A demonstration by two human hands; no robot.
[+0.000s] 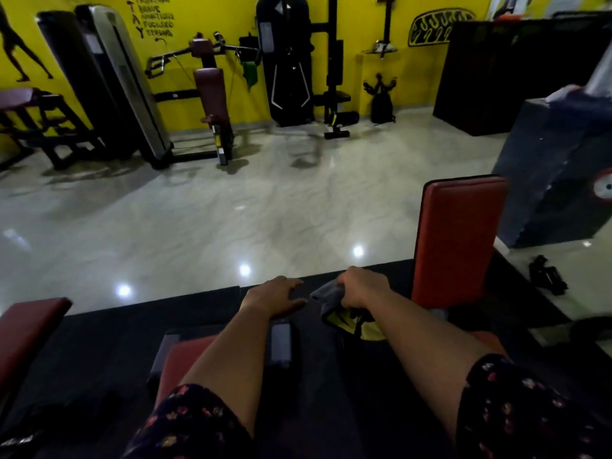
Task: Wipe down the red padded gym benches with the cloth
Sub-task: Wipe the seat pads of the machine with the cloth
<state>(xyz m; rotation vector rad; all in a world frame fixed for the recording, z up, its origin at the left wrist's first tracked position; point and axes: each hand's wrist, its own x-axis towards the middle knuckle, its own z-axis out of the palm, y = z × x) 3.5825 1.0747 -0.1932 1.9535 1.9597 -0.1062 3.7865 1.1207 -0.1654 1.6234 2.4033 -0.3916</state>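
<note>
Floral sleeves (pixel 192 422) and two bare forearms fill the lower frame, reaching forward over a dark mat. Right hand (pixel 362 288): fingers curled round a bunched grey cloth (pixel 326 293), with yellow-and-dark fabric hanging just beneath the wrist; whether that is part of the same cloth cannot be told. Left hand (pixel 273 294): fingers straight and spread, holding nothing, hovering or resting near a dark padded bar (pixel 280 339); contact is unclear. Red seat pad (pixel 185 356): low, directly under the left forearm, partly hidden. Red upright back pad (pixel 458 240): just right of the right hand, tilted slightly, apart from the cloth. Darker red bench pad (pixel 23 329): far left edge, well apart from both hands. Beyond: glossy pale floor (pixel 231 210) with lamp reflections, weight machines (pixel 109 81) against a yellow wall (pixel 371 21), a dark block (pixel 556 180) at right. Judgement: no pad is under the cloth at this moment, so wiping looks about to start on the nearest bench. Risks: the loose hanging fabric may drag or snag on the frame; a bunched cloth covers little surface and may leave streaks; the hidden part of the seat pad could be skipped.
</note>
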